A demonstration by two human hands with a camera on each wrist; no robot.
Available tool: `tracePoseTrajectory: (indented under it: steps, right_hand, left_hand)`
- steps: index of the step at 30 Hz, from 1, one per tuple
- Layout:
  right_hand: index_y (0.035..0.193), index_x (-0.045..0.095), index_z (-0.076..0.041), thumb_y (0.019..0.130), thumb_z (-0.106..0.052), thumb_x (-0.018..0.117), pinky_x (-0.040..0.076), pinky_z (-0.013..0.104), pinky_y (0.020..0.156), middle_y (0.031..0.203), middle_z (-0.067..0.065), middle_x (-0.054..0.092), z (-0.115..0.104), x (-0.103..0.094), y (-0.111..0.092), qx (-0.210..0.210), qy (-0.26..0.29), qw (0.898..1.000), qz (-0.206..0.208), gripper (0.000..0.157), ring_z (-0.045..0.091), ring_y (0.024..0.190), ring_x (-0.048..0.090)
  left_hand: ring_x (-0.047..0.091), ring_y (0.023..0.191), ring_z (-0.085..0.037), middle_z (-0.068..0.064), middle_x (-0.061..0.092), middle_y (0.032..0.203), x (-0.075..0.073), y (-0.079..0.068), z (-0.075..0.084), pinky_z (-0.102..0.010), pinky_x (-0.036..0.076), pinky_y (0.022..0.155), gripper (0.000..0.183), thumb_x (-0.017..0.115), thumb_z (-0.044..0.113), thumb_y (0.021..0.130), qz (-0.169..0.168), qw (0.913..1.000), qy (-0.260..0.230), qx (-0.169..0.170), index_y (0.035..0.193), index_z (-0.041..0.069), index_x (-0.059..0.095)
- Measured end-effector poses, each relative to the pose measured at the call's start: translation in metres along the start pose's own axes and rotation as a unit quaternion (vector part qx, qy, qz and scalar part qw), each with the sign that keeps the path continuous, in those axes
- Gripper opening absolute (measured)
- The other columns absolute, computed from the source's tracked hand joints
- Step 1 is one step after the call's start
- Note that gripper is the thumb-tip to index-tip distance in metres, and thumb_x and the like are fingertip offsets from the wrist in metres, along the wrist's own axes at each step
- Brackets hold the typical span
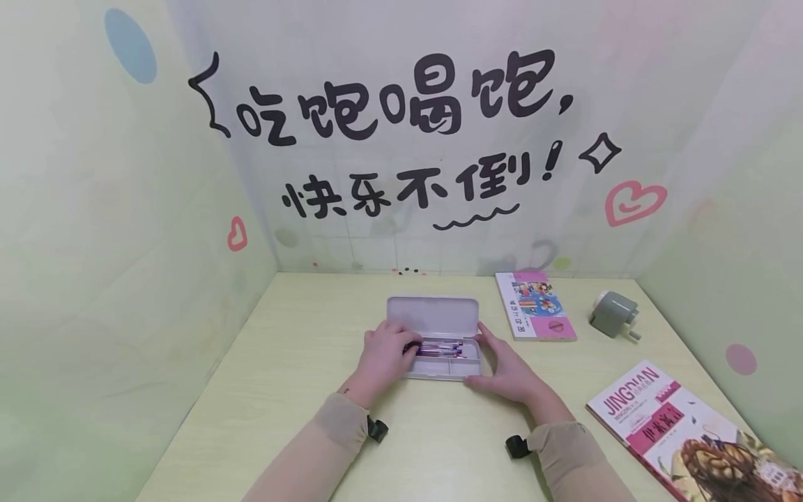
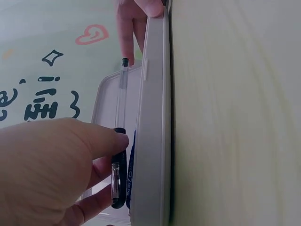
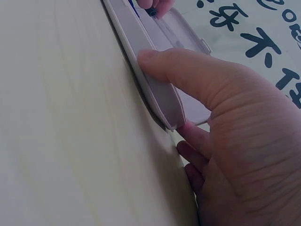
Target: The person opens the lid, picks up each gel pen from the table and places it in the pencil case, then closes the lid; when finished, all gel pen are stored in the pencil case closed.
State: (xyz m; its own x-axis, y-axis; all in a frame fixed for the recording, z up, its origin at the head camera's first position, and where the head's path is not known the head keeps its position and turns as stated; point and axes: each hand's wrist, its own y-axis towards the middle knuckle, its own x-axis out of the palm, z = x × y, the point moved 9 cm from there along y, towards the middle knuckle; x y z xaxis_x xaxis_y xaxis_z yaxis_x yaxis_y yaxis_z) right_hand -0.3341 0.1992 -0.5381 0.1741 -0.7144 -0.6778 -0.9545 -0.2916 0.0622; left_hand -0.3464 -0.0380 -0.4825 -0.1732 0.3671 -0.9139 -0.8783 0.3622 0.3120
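Note:
A pale lilac pencil case [image 1: 433, 315] lies on the table with its lid raised toward the back. Several pens [image 1: 444, 348] rest in its long rear compartment; smaller compartments are in front. With thumb and fingers, my left hand [image 1: 387, 354] pinches a clear pen with a black cap [image 2: 122, 99], held over the case in the left wrist view. A blue item [image 2: 131, 165] shows beside that pen, mostly behind the case wall. Around the right end of the case, my right hand [image 1: 511, 373] grips with its thumb on the front and its fingers behind.
Behind the case to the right lies a pink-and-white book [image 1: 536, 307]. A grey-green pencil sharpener [image 1: 613, 314] with a crank stands farther right. A larger magazine-like book [image 1: 684, 432] lies at the front right. Printed walls [image 1: 401, 251] bound the table [image 1: 301, 328] at back and sides.

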Motion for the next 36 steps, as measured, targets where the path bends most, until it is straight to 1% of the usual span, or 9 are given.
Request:
tracePoseTrajectory:
  steps: [4, 10, 17, 22, 26, 28, 31, 34, 36]
  right_hand:
    - [0.176, 0.013, -0.005, 0.082, -0.047, 0.093, 0.02, 0.072, 0.133, 0.172, 0.02, 0.047, 0.001, -0.001, 0.0, 0.001, 0.002, 1.0, 0.0, 0.131, 0.051, 0.165, 0.031]
    - [0.176, 0.013, -0.005, 0.082, -0.047, 0.093, 0.02, 0.071, 0.134, 0.172, 0.019, 0.047, 0.002, -0.002, -0.001, 0.002, 0.003, 1.0, 0.001, 0.13, 0.05, 0.166, 0.03]
    - [0.176, 0.013, -0.006, 0.082, -0.046, 0.094, 0.02, 0.072, 0.133, 0.171, 0.02, 0.048, 0.002, -0.003, -0.003, 0.004, 0.003, 1.0, 0.004, 0.13, 0.051, 0.165, 0.031]
    - [0.176, 0.014, -0.005, 0.082, -0.045, 0.094, 0.02, 0.071, 0.133, 0.171, 0.019, 0.048, 0.003, -0.004, -0.003, 0.003, 0.003, 1.0, 0.008, 0.13, 0.05, 0.165, 0.031]
    - [0.176, 0.014, -0.005, 0.081, -0.045, 0.095, 0.02, 0.071, 0.134, 0.171, 0.019, 0.049, 0.002, -0.002, -0.002, 0.003, 0.006, 1.0, 0.006, 0.131, 0.05, 0.165, 0.031]
    - [0.177, 0.013, -0.006, 0.081, -0.045, 0.095, 0.019, 0.072, 0.134, 0.171, 0.019, 0.048, 0.002, 0.0, -0.001, 0.003, 0.008, 1.0, 0.003, 0.131, 0.05, 0.165, 0.031]
    - [0.177, 0.014, -0.008, 0.081, -0.045, 0.095, 0.019, 0.071, 0.134, 0.171, 0.018, 0.049, 0.002, 0.001, 0.0, 0.004, 0.012, 1.0, 0.003, 0.131, 0.049, 0.166, 0.03]
    - [0.177, 0.014, -0.008, 0.081, -0.046, 0.095, 0.02, 0.071, 0.134, 0.17, 0.017, 0.05, 0.003, 0.001, 0.001, 0.003, 0.011, 1.0, 0.006, 0.131, 0.049, 0.166, 0.031]
    - [0.177, 0.015, -0.008, 0.08, -0.046, 0.096, 0.02, 0.071, 0.134, 0.17, 0.017, 0.05, 0.004, 0.001, 0.001, 0.003, 0.013, 1.0, 0.008, 0.132, 0.048, 0.166, 0.031]
  left_hand:
    - [0.064, 0.111, -0.025, 0.003, 0.076, 0.115, 0.005, 0.0, 0.001, -0.046, 0.047, 0.088, 0.018, 0.078, 0.028, 0.102, 0.001, 0.9999, 0.007, 0.007, 0.119, 0.029, 0.084]
    - [0.063, 0.11, -0.026, 0.002, 0.076, 0.112, 0.007, -0.001, 0.002, -0.044, 0.046, 0.084, 0.018, 0.079, 0.026, 0.101, 0.017, 0.9997, 0.002, 0.016, 0.118, 0.027, 0.085]
    - [0.062, 0.116, -0.028, 0.0, 0.075, 0.121, 0.011, 0.0, 0.001, -0.045, 0.046, 0.088, 0.024, 0.077, 0.028, 0.103, 0.002, 0.9999, -0.012, 0.0, 0.127, 0.028, 0.083]
    - [0.063, 0.119, -0.03, -0.003, 0.076, 0.128, 0.008, 0.002, -0.003, -0.049, 0.05, 0.094, 0.028, 0.076, 0.032, 0.104, 0.013, 0.9991, -0.04, -0.011, 0.131, 0.026, 0.081]
    - [0.063, 0.122, -0.033, -0.007, 0.073, 0.133, 0.0, 0.004, -0.014, -0.054, 0.053, 0.101, 0.032, 0.075, 0.033, 0.104, 0.044, 0.9945, -0.083, -0.046, 0.135, 0.024, 0.078]
    - [0.062, 0.124, -0.035, -0.01, 0.071, 0.135, -0.006, 0.005, -0.022, -0.056, 0.053, 0.105, 0.034, 0.075, 0.033, 0.104, 0.067, 0.9891, -0.111, -0.069, 0.136, 0.022, 0.076]
    - [0.061, 0.128, -0.037, -0.014, 0.066, 0.137, -0.012, 0.009, -0.035, -0.056, 0.053, 0.11, 0.04, 0.075, 0.036, 0.104, 0.091, 0.9792, -0.148, -0.104, 0.141, 0.02, 0.072]
    - [0.059, 0.134, -0.037, -0.016, 0.06, 0.144, -0.013, 0.016, -0.046, -0.055, 0.053, 0.115, 0.052, 0.073, 0.043, 0.104, 0.092, 0.9715, -0.174, -0.132, 0.149, 0.019, 0.065]
    - [0.06, 0.135, -0.037, -0.018, 0.057, 0.149, -0.012, 0.022, -0.052, -0.055, 0.053, 0.116, 0.059, 0.072, 0.046, 0.104, 0.09, 0.9668, -0.19, -0.145, 0.154, 0.017, 0.06]
